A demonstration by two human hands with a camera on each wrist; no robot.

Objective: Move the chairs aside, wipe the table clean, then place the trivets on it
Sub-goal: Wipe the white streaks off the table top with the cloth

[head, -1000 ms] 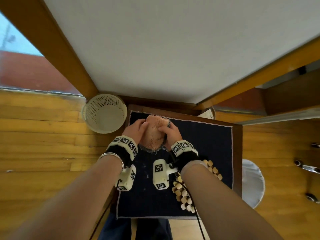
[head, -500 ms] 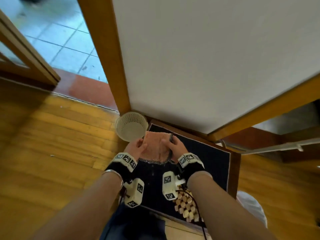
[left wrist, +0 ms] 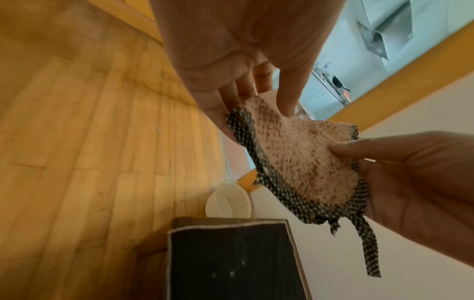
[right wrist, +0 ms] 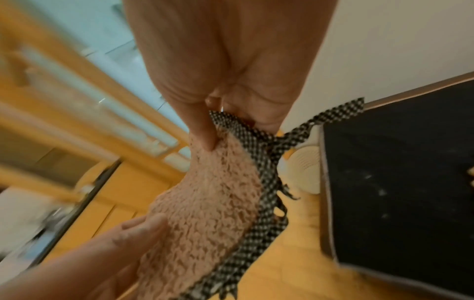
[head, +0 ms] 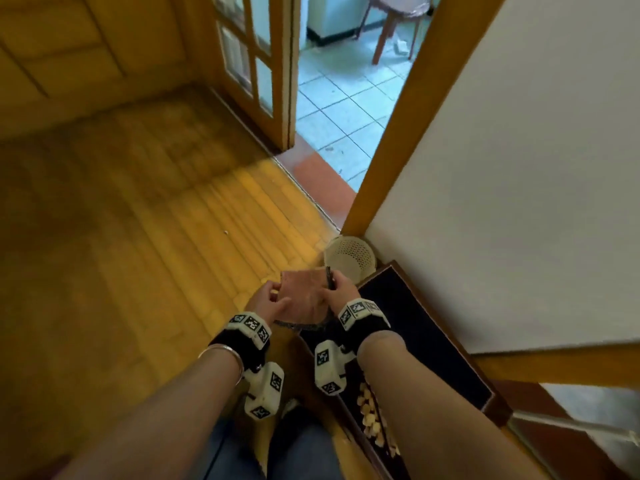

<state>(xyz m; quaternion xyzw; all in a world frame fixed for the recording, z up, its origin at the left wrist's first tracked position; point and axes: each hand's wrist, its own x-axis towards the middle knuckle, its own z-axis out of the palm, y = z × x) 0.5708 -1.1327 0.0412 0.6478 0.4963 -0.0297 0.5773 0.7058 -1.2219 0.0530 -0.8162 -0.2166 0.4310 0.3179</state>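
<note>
The left hand (left wrist: 231,60) pinches one edge of the pink wiping cloth (left wrist: 295,158), its thumb pressing the nubbly face and its fingers curled behind it; the right hand (left wrist: 410,182) pinches the opposite edge in the same way, thumb on top and fingers underneath. Neither hand holds anything else, and the cloth hangs stretched between them in the air, above the gap between the wooden floor (head: 156,271) and the dark-cushioned seat (head: 415,334). Its black-and-white checked trim (left wrist: 269,182) is frayed and a loose strip (left wrist: 369,243) dangles below the right hand. That strip is the first risk: it could catch on the corner of the seat or on a finger and pull the cloth out of these light fingertip grips, dropping it onto the floor or into the perforated cream basket (head: 349,258) that stands by the wall just beyond the seat. A wooden bead trivet (head: 374,417) lies on the seat's near end, partly hidden under the right forearm, and a careless sweep of that arm could knock it off. The table to be wiped is not in view, so the wiping looks not yet begun.
</note>
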